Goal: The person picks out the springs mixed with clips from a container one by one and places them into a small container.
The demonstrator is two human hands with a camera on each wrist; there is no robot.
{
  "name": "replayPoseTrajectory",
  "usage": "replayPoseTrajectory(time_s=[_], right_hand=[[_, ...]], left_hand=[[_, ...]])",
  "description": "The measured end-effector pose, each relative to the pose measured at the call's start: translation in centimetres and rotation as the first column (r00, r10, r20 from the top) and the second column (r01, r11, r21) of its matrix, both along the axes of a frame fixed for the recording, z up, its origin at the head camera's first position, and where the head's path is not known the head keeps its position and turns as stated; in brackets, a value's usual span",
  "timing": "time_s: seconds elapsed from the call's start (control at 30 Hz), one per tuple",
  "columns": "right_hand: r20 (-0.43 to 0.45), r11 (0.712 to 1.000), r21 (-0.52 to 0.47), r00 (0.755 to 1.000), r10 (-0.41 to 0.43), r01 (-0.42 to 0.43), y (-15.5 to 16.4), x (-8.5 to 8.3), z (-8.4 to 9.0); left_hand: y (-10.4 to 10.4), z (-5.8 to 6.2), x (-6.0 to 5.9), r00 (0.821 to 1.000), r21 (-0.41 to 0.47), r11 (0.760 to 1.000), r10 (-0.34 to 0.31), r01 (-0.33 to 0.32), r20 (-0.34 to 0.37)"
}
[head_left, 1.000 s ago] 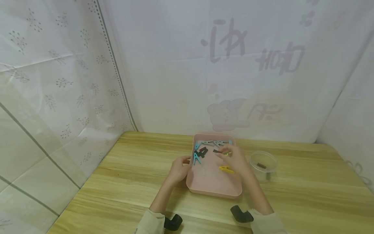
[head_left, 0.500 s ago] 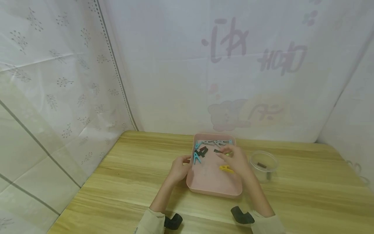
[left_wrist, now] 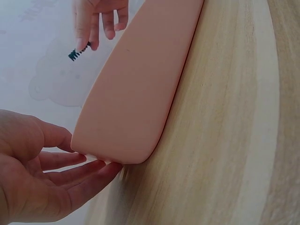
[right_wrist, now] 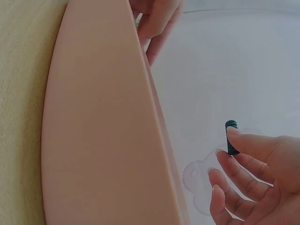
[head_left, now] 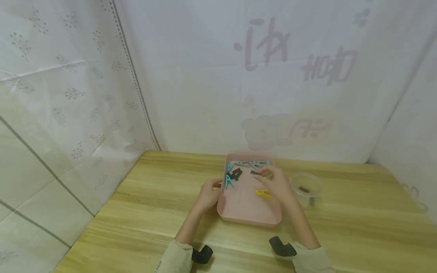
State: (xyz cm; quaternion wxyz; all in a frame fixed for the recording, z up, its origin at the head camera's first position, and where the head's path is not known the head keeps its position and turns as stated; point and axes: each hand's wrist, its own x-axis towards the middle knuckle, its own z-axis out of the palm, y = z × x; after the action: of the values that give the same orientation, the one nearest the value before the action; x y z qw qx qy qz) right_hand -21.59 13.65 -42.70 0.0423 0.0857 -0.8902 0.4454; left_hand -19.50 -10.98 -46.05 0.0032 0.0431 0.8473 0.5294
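My right hand (head_left: 277, 184) pinches a small dark ridged cylinder (right_wrist: 231, 138) between thumb and forefinger, above the pink tray (head_left: 244, 212). In the head view its ridges look like comb teeth. The other fingers of that hand are spread and loosely bent. My left hand (left_wrist: 47, 173) grips the tray's left wall, thumb at the rim and fingertips against the outside. Inside the tray lie a yellow clothespin (head_left: 263, 194), blue clothespins (head_left: 229, 182), grey clothespins (head_left: 255, 164) and a cluster of dark pieces (head_left: 235, 174). A green item (head_left: 269, 176) is partly hidden behind my right hand.
A clear round container (head_left: 306, 174) stands on the wooden table (head_left: 150, 197), right of the tray, with a brown ridged piece (head_left: 304, 189) showing in it. Patterned cloth (head_left: 198, 94) hangs behind the table. Black curved mounts (head_left: 282, 247) sit at both wrists.
The head view has tilted slightly, so the tray and table appear a little higher. Both hands keep nearly the same positions, and the right still pinches the dark ridged cylinder.
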Motion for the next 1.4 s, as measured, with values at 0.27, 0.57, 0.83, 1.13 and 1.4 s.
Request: replayPoseTrajectory(time_s=[0.27, 0.57, 0.83, 1.13, 1.4], right_hand=[[-0.003, 1.000, -0.006, 1.000, 0.003, -0.003, 0.1, -0.2, 0.2], [0.001, 1.000, 0.020, 1.000, -0.013, 0.013, 0.5, 0.0, 1.0], [-0.019, 0.999, 0.032, 1.000, -0.017, 0.017, 1.4, -0.1, 1.5], [0.000, 0.999, 0.032, 1.000, -0.009, 0.009, 2.6, 0.1, 2.0], [-0.040, 0.999, 0.048, 0.999, -0.021, 0.023, 3.8, 0.3, 2.5]], left_hand=[[0.0, 0.0, -0.1, 1.000, 0.010, 1.000, 0.005, -0.005, 0.000], [0.1, -0.1, -0.2, 1.000, 0.014, 1.000, 0.013, -0.013, -0.003], [0.1, 0.1, -0.2, 1.000, 0.013, 1.000, 0.017, -0.017, 0.002], [0.2, 0.0, -0.3, 1.000, 0.003, 1.000, 0.009, -0.009, 0.002], [0.3, -0.1, -0.3, 1.000, 0.004, 1.000, 0.008, -0.008, 0.003]])
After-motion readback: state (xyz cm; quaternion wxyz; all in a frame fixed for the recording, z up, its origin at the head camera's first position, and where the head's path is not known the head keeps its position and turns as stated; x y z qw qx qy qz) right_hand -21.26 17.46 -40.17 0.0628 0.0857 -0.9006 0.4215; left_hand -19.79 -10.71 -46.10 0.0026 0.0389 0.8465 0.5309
